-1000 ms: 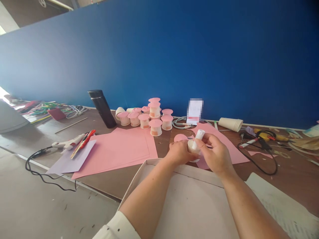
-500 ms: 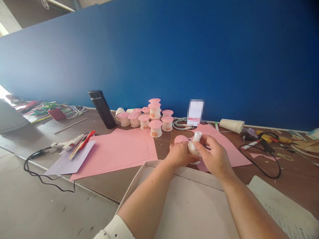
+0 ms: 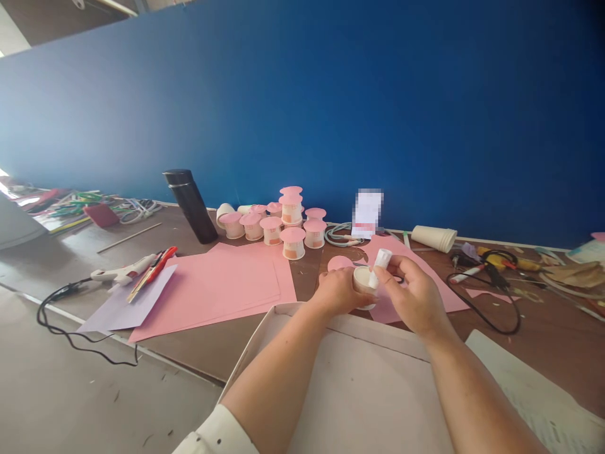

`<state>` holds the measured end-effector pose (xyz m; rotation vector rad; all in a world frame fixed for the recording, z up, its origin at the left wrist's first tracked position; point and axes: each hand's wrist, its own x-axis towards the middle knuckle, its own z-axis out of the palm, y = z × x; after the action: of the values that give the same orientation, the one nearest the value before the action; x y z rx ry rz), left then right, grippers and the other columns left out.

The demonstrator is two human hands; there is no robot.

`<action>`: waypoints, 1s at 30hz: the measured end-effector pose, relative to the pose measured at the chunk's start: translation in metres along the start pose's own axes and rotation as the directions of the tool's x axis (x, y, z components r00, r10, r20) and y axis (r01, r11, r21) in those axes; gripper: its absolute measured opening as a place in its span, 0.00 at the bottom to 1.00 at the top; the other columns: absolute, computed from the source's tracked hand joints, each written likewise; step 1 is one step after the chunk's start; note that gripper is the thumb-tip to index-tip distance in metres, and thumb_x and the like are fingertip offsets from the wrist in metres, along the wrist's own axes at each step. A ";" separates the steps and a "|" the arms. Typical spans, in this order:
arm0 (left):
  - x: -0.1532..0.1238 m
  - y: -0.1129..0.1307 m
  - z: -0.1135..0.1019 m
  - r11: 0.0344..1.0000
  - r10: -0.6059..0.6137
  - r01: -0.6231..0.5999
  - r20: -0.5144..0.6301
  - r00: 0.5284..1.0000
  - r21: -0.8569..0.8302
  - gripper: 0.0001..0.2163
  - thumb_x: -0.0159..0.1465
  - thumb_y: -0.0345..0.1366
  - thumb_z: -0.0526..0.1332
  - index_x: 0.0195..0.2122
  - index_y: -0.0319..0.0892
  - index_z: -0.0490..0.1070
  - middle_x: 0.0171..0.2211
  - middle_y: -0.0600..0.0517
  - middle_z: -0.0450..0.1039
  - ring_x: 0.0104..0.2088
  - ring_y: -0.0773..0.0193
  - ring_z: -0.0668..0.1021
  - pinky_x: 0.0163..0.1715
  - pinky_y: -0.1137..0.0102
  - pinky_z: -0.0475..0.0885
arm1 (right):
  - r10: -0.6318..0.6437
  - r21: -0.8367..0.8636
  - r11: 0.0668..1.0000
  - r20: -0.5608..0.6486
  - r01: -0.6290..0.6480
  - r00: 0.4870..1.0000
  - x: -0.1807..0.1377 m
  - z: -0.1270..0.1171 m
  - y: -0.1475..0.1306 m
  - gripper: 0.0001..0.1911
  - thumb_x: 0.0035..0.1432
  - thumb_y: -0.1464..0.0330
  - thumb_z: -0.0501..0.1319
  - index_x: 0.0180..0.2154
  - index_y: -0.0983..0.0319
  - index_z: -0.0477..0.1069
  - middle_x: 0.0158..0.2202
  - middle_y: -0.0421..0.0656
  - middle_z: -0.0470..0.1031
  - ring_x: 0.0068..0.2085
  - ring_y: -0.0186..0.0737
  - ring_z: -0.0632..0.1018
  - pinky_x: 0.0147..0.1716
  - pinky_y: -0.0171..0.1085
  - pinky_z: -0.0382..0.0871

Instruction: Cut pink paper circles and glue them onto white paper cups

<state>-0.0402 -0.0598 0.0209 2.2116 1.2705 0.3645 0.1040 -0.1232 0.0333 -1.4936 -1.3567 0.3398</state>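
Note:
My left hand (image 3: 338, 291) is closed around a small white cup (image 3: 364, 279), held just above the table's near edge. My right hand (image 3: 412, 295) grips a white glue stick (image 3: 380, 267) and presses its lower end against the cup's rim. A pink paper circle (image 3: 341, 262) lies on the table just beyond my left hand. Behind it stands a cluster of several small cups with pink paper tops (image 3: 283, 224), one stacked on another.
Large pink paper sheets (image 3: 222, 287) lie at left, with a glue gun (image 3: 123, 272) and red-handled cutter (image 3: 154, 270) on lilac paper. A black flask (image 3: 190, 205), stacked paper cups (image 3: 432, 238), cables (image 3: 491, 296) and an open cardboard box (image 3: 359, 378) surround my hands.
The glue stick has shifted a little along the cup's rim, tilting more to the right. Both hands stay in nearly the same place.

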 end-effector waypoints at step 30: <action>0.002 -0.002 0.001 0.999 0.037 -0.038 -0.003 0.999 -0.016 0.28 0.52 0.55 0.66 0.50 0.46 0.69 0.42 0.50 0.77 0.48 0.51 0.77 0.53 0.59 0.66 | -0.073 -0.046 0.996 0.051 0.076 0.996 0.003 -0.002 0.009 0.19 0.60 0.52 0.59 0.45 0.58 0.73 0.42 0.46 0.80 0.44 0.48 0.79 0.43 0.44 0.72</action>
<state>-0.0397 -0.0574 0.0194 2.2249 1.2250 0.3913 0.1116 -0.1198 0.0281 -1.4779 -1.4644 0.3003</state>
